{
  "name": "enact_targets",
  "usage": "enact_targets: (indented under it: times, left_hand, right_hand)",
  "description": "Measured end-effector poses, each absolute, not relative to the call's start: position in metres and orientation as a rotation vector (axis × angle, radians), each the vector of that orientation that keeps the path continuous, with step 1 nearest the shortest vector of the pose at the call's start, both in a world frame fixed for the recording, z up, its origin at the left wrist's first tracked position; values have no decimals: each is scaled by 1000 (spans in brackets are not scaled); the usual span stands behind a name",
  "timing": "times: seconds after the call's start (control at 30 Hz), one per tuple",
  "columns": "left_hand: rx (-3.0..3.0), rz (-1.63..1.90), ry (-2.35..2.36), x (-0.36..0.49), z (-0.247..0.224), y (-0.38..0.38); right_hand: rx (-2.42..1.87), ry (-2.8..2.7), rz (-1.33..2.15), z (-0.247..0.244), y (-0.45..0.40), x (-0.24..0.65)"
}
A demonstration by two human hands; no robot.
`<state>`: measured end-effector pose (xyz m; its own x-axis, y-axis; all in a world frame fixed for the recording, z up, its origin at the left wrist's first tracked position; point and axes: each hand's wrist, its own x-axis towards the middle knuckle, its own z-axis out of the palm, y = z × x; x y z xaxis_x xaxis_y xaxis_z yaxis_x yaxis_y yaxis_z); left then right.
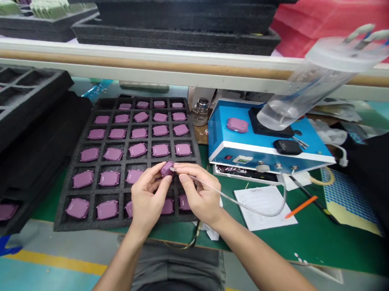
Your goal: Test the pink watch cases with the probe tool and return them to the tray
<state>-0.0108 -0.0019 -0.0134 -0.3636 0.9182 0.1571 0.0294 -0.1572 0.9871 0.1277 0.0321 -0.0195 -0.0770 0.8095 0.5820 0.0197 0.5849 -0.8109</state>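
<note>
Between the fingers of my left hand point(150, 193) is a small purple plastic case point(167, 169), held tilted above the foam tray. My right hand point(200, 192) pinches the white tip of a thin clear tube point(231, 196) against the case's side. That tube loops back to the front of a blue machine point(221, 140). Beneath both hands lies the black foam tray point(119, 191), its compartments holding many similar purple cases. My hands hide part of its front rows.
On the blue machine rest another purple case point(238, 125), a black case point(287, 147) and a clear cylinder point(286, 98). Paper point(263, 202) and an orange stick point(301, 207) lie at right. More foam trays point(36, 96) are stacked at left. A shelf edge point(172, 78) crosses behind.
</note>
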Motion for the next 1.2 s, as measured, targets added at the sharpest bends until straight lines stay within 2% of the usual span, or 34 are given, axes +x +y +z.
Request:
enact_targets:
  times: [0.93, 1.07, 1.2]
  left_hand:
    - [1255, 1541, 1477, -13, -9, -7]
    - [1709, 1296, 1714, -53, 25, 21]
    - [2001, 876, 2135, -135, 81, 109]
  right_hand:
    - [-732, -1520, 779, -13, 32, 130]
    - [-829, -1397, 1033, 1, 17, 136]
    - [-955, -1236, 1569, 16, -23, 150]
